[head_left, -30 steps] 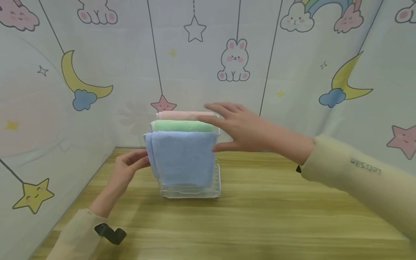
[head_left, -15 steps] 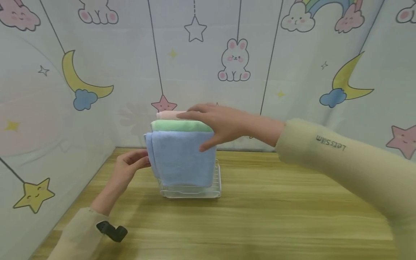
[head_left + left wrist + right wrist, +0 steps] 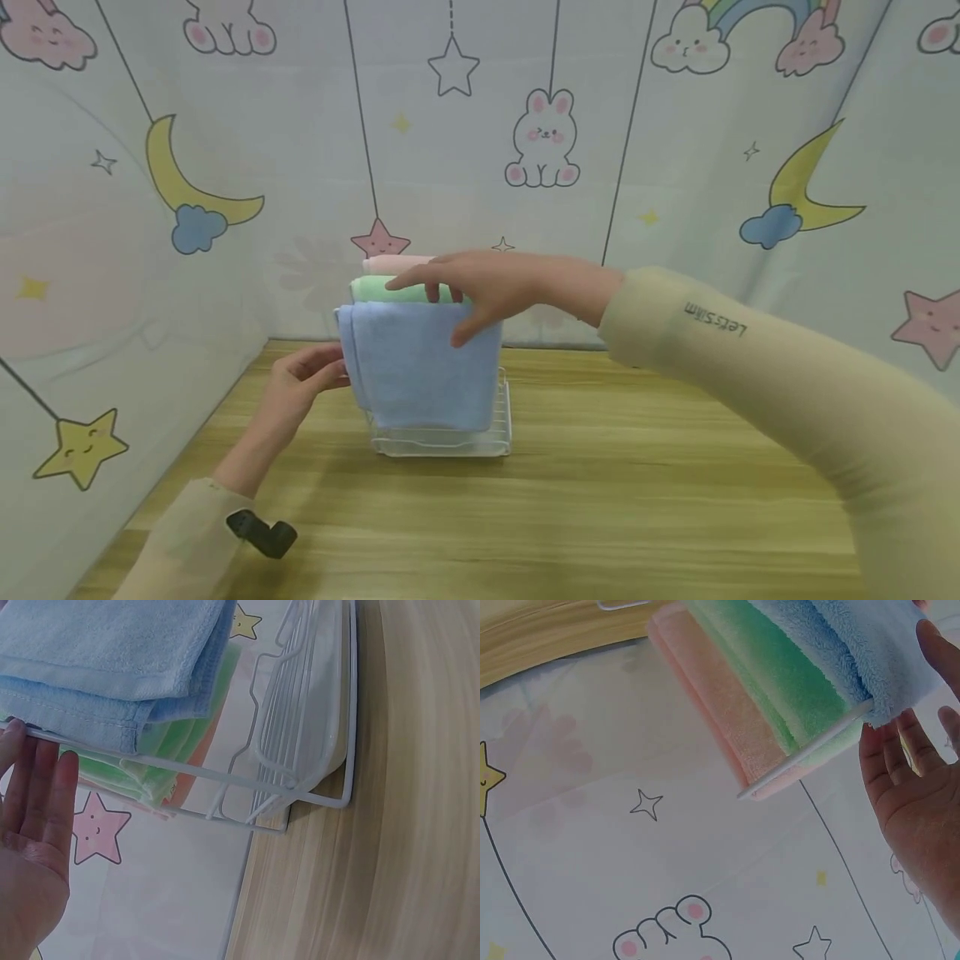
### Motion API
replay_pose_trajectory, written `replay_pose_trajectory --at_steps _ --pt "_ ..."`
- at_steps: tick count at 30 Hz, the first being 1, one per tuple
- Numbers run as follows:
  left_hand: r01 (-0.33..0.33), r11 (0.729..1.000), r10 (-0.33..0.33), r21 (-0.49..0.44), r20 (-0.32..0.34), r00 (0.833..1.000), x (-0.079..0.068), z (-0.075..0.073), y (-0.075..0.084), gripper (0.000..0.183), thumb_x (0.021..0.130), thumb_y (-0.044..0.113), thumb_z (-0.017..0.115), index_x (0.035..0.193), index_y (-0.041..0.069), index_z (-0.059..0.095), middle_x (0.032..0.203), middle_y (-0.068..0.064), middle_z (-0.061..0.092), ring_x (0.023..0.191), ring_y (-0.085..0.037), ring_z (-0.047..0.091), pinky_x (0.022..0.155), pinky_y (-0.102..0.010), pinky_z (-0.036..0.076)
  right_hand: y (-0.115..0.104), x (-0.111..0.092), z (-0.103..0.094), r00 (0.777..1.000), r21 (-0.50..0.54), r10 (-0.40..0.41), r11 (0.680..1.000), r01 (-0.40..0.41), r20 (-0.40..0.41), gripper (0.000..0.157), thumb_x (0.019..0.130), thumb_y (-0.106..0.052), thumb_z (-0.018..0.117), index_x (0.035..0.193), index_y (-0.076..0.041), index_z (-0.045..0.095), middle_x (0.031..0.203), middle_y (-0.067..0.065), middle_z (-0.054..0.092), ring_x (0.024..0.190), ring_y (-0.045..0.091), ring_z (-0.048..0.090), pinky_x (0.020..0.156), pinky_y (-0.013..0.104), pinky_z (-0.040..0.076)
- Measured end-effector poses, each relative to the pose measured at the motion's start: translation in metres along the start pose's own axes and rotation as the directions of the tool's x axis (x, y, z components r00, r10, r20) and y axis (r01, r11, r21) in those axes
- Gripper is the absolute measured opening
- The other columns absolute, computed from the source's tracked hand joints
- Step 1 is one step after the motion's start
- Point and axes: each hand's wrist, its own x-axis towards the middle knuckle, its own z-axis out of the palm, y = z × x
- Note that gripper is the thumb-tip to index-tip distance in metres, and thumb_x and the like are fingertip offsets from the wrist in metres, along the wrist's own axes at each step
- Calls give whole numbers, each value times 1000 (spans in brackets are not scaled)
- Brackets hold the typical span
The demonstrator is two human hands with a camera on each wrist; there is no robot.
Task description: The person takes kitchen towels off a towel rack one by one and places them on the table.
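Three folded towels hang one behind another on a white wire rack [image 3: 442, 447]: a blue towel [image 3: 420, 375] in front, a green towel [image 3: 371, 289], and a pink towel [image 3: 390, 264] at the back. My left hand [image 3: 292, 385] holds the rack's left side; in the left wrist view its thumb and fingers meet the wire [image 3: 225, 778] beside the towels. Over the top of the blue towel reaches my right hand [image 3: 502, 287], fingers spread. Its thumb lies in front of that towel and the other fingers behind its top edge, as the right wrist view also shows; a firm grip is not visible.
The rack stands on a wood-grain table [image 3: 637, 483], with a shallow tray at its base. Behind and to the left hangs a pale cloth backdrop [image 3: 675, 142] printed with stars, moons and rabbits. A black strap [image 3: 261, 533] sits at the left cuff.
My right hand has moved left and slightly down, from the towels' right edge to over the blue towel's top. The left hand, rack and towels stay as they were.
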Motion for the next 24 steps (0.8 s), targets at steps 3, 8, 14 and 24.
replay_pose_trajectory --at_steps 3,8,14,24 --pt "0 1000 0 -4 2 1000 0 1 0 21 99 6 58 111 19 69 103 15 73 93 -1 71 80 -20 62 -1 5 0 1000 -1 -2 1000 2 13 77 85 -22 79 150 -29 39 121 -4 58 102 15 56 88 28 54" --pt "-7 1000 7 -19 2 1000 0 1 -2 23 99 5 58 111 19 69 104 15 73 94 -1 70 81 -21 62 -3 11 0 1000 -42 -9 999 9 14 64 88 -19 75 145 -26 48 116 -1 61 97 16 58 84 26 54" --pt "-10 1000 10 -26 3 1000 0 1 -2 22 99 5 58 112 19 69 105 14 73 95 -1 70 81 -21 63 -4 17 0 1000 -77 -10 997 10 7 55 92 -12 68 142 -24 52 105 0 64 93 15 57 80 25 52" --pt "-25 1000 26 -18 8 1000 1 1 -1 23 98 2 58 110 19 70 104 14 74 93 -1 71 78 -22 63 -4 17 2 1000 -85 5 996 -7 -26 46 94 -11 65 138 -22 57 89 1 59 84 15 53 74 22 46"
